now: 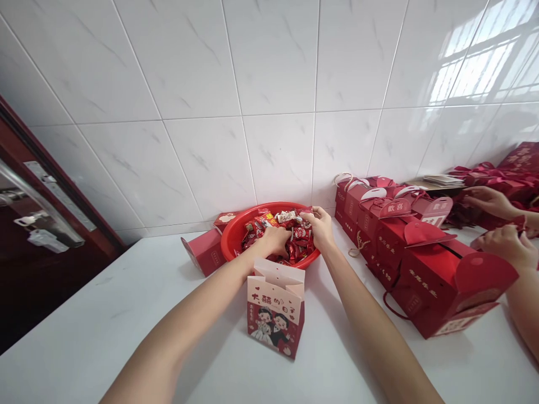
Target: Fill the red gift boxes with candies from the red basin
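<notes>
A red plastic basin point(229, 238) full of wrapped candies point(300, 235) stands against the tiled wall. My left hand point(275, 240) reaches down into the candies, and its fingertips are hidden among them. At the basin's right rim, my right hand point(321, 224) has thumb and fingers closed on a small red wrapped candy point(307, 213). Just in front of the basin, an upright pink-and-red gift box point(275, 314) with a printed cartoon couple has its top flaps up. Neither hand touches this box.
A red box point(204, 252) lies left of the basin. Several red handled boxes point(421, 275) line the right side of the white table point(168, 314). Beyond them, a co-worker's hands point(505, 241) handle red items. A dark red door point(37, 235) is at far left.
</notes>
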A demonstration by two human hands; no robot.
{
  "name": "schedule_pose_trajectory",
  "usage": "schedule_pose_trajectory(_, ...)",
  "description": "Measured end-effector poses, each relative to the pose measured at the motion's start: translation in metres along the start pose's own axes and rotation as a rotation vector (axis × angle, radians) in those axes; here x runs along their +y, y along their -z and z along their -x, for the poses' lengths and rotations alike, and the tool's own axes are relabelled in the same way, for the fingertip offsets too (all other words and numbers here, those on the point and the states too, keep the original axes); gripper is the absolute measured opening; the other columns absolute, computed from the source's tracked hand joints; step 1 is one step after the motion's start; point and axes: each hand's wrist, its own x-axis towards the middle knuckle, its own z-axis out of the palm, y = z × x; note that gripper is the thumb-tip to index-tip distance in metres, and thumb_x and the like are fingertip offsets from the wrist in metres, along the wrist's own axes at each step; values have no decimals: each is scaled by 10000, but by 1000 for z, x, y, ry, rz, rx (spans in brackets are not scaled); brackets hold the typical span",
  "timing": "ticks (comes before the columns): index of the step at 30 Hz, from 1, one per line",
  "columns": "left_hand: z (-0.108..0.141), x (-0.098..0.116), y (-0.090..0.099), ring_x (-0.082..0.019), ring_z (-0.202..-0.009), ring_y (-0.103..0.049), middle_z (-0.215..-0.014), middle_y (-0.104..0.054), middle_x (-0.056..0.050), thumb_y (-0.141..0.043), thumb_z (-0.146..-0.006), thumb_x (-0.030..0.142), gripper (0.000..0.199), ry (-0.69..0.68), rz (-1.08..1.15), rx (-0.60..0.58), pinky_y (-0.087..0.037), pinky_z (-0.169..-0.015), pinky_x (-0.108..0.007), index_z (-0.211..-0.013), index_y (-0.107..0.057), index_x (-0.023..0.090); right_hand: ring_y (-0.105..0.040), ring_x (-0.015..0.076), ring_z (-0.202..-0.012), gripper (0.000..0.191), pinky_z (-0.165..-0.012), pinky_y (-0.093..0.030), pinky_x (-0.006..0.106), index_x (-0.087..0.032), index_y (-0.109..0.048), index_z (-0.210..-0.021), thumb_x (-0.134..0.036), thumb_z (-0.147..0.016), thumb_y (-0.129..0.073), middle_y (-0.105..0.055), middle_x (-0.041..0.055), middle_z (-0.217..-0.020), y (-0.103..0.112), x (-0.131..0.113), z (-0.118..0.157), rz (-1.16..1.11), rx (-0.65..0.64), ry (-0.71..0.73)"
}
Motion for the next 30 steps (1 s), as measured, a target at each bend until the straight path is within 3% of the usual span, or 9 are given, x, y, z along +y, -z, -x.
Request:
schedule_pose_trajectory(6, -2, -10, 0, -350, -982, -708, -968, -776, -123, -707, -704, 135, 220, 53, 126, 121, -502, -872, -420, -903, -761, 213, -568, 161, -691, 272, -690, -453, 305, -210, -570, -714, -317, -547, -756, -630, -21, -692, 1, 0, 1, 27, -10, 26)
schedule_pose_trajectory(11, 4, -48, 4, -275, -962, -713, -1029, -783, -96, -653, -827, 291, 216, 76, 336, 253, -524, -846, -351, -985, -777, 211, -570, 161, -686, 280, -679, -454, 300, -211, -570, -721, -326, -554, -763, -639, -21, -700, 1, 0, 1, 32, -7, 20)
schedule_pose_trajectory(17, 8, -70, -1, -291, -1066, -672, -1039, -778, -87, -711, -735, 462, 330, 20, 889, 543, -507, -955, -396, -906, -791, 191, -561, 151, -628, 280, -635, -449, 290, -209, -579, -721, -313, -538, -764, -639, -32, -659, -1, -3, 2, 20, -32, -31)
schedule_pose_trajectory(30, 16, -59, 7, -275, -1079, -660, -1056, -759, -83, -753, -677, 483, 393, 5, 1087, 513, -495, -969, -387, -917, -738, 172, -581, 163, -686, 196, -656, -459, 297, -207, -654, -702, -263, -530, -730, -673, -17, -707, -3, -7, 3, 23, -129, -127)
